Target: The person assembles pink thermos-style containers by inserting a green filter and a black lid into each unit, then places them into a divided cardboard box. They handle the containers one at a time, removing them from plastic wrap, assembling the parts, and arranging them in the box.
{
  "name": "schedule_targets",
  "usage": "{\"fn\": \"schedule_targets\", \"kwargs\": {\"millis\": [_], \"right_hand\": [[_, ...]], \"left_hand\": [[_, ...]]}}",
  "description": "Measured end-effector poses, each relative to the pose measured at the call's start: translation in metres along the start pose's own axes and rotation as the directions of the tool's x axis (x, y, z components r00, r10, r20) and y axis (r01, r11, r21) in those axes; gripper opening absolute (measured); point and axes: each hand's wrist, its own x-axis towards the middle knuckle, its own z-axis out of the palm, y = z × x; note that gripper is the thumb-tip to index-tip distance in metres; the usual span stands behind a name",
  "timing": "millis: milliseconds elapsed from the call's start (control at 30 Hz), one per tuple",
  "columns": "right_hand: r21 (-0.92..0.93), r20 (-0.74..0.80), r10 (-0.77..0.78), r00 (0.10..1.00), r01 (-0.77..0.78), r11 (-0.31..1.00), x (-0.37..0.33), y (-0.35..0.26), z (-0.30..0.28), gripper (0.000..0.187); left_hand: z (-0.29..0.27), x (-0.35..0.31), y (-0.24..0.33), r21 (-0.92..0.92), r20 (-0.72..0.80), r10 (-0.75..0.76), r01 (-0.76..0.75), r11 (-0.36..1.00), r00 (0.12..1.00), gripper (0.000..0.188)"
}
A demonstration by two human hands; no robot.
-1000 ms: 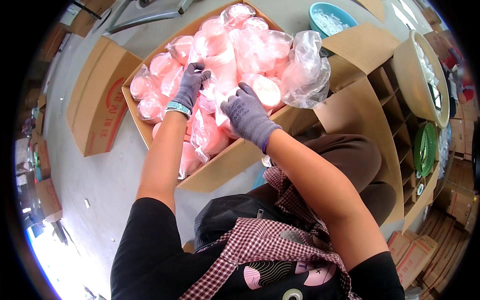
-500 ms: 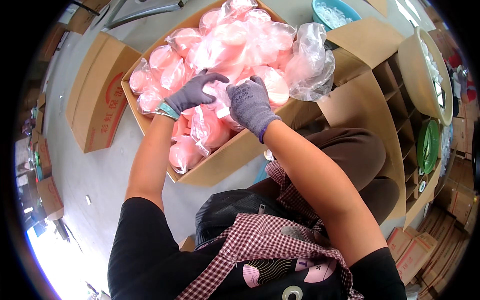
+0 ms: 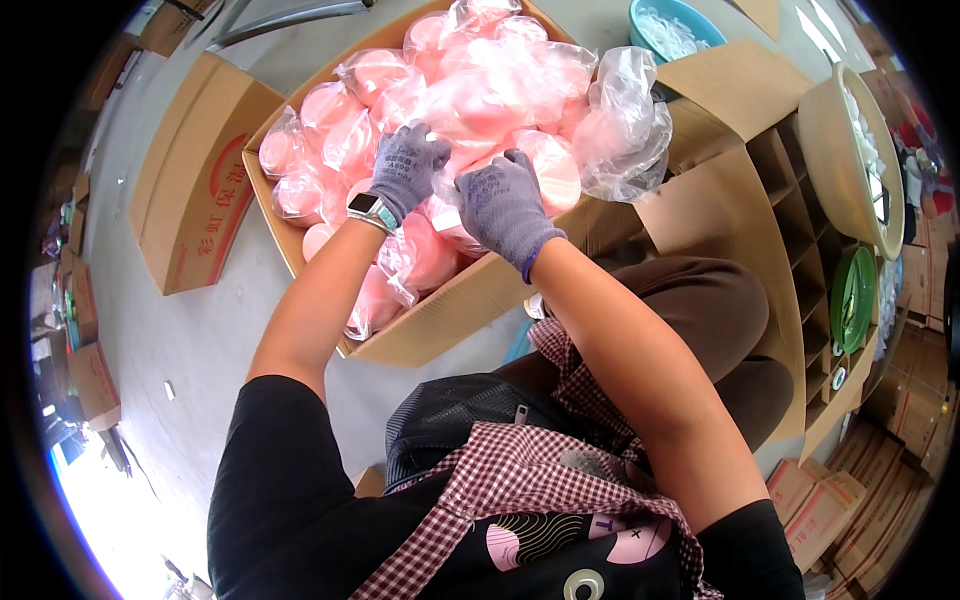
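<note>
Pink rounded items in clear plastic bags (image 3: 372, 75) fill a large open cardboard box (image 3: 455, 325) in front of me; their exact kind is unclear. My left hand (image 3: 405, 172), in a grey glove with a watch at the wrist, has its fingers curled onto the clear plastic bag (image 3: 447, 183) of one item. Close beside it, my right hand (image 3: 503, 207), gloved alike, is closed on the same bag from the right, thumb on top. The fingertips of both hands are partly hidden by the gloves and the film.
Crumpled clear bags (image 3: 625, 125) hang over the box's right edge. Further right stands a divided carton (image 3: 770, 160) with a beige tub (image 3: 815, 150) and a green basket (image 3: 853, 300). A blue basin (image 3: 645, 45) is at the back, a cardboard carton (image 3: 190, 180) at the left.
My left hand has moved right and turned, its spread fingers and thumb curling in onto the bag near my right hand. The right hand has hardly moved.
</note>
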Motion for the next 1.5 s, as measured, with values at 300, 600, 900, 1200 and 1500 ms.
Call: {"fn": "schedule_targets", "kwargs": {"millis": [300, 600, 900, 1200, 1500], "right_hand": [[-0.078, -0.063, -0.183, 0.981, 0.178, 0.981, -0.026, 0.001, 0.023, 0.014], [0.127, -0.27, -0.151, 0.951, 0.191, 0.973, -0.027, -0.002, 0.019, 0.016], [0.133, -0.367, -0.164, 0.916, 0.226, 0.965, -0.029, 0.0, 0.029, 0.021], [0.097, -0.176, -0.218, 0.96, 0.237, 0.967, -0.035, 0.004, 0.019, 0.024], [0.356, -0.334, -0.181, 0.925, 0.301, 0.885, -0.034, 0.005, 0.028, 0.032]], "left_hand": [[0.03, 0.007, -0.051, -0.444, -0.096, -0.227, 0.162, 0.881, 0.969, 0.011], [0.014, -0.023, -0.022, -0.545, 0.068, 0.058, -0.012, 0.839, 0.996, 0.05], [0.027, -0.035, 0.011, -0.26, 0.066, -0.129, 0.142, 0.955, 0.989, 0.018], [0.029, -0.034, 0.013, -0.244, -0.087, -0.266, 0.238, 0.94, 0.96, 0.023], [0.043, -0.053, 0.012, -0.631, -0.073, -0.235, 0.137, 0.763, 0.969, 0.04]]}}
